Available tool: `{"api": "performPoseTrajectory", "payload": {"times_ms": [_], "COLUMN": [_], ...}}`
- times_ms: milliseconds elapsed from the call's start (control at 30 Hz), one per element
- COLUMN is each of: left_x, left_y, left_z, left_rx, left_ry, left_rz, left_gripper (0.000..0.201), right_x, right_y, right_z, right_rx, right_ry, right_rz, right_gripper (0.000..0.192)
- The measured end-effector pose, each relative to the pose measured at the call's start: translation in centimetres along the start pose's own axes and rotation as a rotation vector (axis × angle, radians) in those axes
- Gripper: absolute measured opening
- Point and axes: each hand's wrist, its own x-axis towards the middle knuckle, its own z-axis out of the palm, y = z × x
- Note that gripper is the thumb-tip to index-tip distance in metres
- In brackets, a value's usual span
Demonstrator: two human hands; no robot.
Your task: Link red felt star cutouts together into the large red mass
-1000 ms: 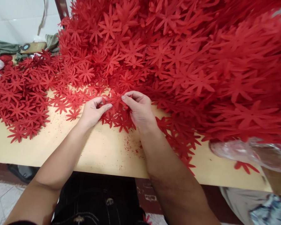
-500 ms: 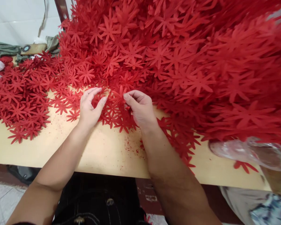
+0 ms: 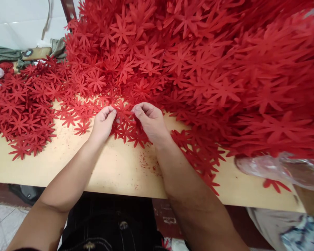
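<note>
Between my hands is a red flower-shaped cutout [image 3: 124, 112] with several narrow petals. My left hand [image 3: 104, 120] is closed in a pinch on its left petal. On the other side, my right hand [image 3: 150, 120] is pinched shut at the cutout's right edge, its other fingers curled in. Below the hands, more red cutouts [image 3: 124, 131] lie on the pale board, partly hidden by the right hand. Behind them rises a large heap of the same red cutouts [image 3: 149, 57].
A smaller pile of red cutouts [image 3: 21, 108] covers the left of the pale tabletop [image 3: 115, 170]. A clear plastic container [image 3: 300, 170] stands at the right edge near a loose cutout [image 3: 276, 184]. Red crumbs [image 3: 149, 164] are scattered by my right forearm.
My left hand has gone from open to pinched and moved right and slightly down to the cutout. The right hand has shifted a little left, bringing both hands closer together.
</note>
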Motion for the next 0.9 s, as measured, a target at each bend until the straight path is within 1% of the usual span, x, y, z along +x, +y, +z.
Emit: {"api": "performPoseTrajectory", "payload": {"times_ms": [67,133,200,267,333,400,467,567,633,733,800,900], "left_x": [0.1,0.0,-0.1,-0.2,-0.2,-0.1,0.1,0.4,0.4,0.4,0.4,0.2], "left_y": [-0.1,-0.2,-0.1,0.0,0.1,0.1,0.2,0.5,0.6,0.4,0.2,-0.2], "left_z": [0.1,0.4,0.6,0.6,0.5,0.4,0.2,0.0,-0.1,-0.4,-0.6,-0.6], "left_rx": [-0.011,-0.003,0.010,0.027,0.055,0.089,0.110,0.124,0.142,0.173,0.191,0.178], "left_ry": [0.003,0.014,-0.003,-0.025,-0.001,0.051,0.093,0.114,0.114,0.110,0.094,0.034], "left_rz": [-0.020,-0.021,-0.016,-0.014,-0.014,-0.010,-0.001,0.021,0.038,0.054,0.060,0.079], "left_gripper": [0.012,0.008,0.007,0.008,0.008,0.011,0.012,0.015,0.020,0.027,0.028,0.028], "right_x": [0.0,-0.1,-0.2,-0.2,-0.1,0.0,0.1,0.1,0.1,0.0,0.0,0.0], "right_y": [0.0,-0.1,-0.2,-0.2,-0.2,-0.2,-0.2,-0.3,-0.4,-0.5,-0.6,-0.6], "right_z": [0.1,0.3,0.4,0.4,0.2,-0.1,-0.4,-0.7,-0.9,-0.9,-0.9,-0.4], "right_rx": [-0.004,-0.001,0.004,0.004,0.005,0.000,0.011,0.106,0.197,0.291,0.311,0.330], "right_ry": [-0.003,-0.030,-0.064,-0.078,-0.053,-0.006,0.035,0.025,-0.018,-0.074,-0.076,-0.059], "right_rz": [-0.011,0.037,0.097,0.108,0.069,0.029,0.036,0.140,0.213,0.286,0.317,0.360], "right_gripper": [0.050,0.051,0.051,0.051,0.051,0.052,0.054,0.048,0.042,0.041,0.039,0.040]}}
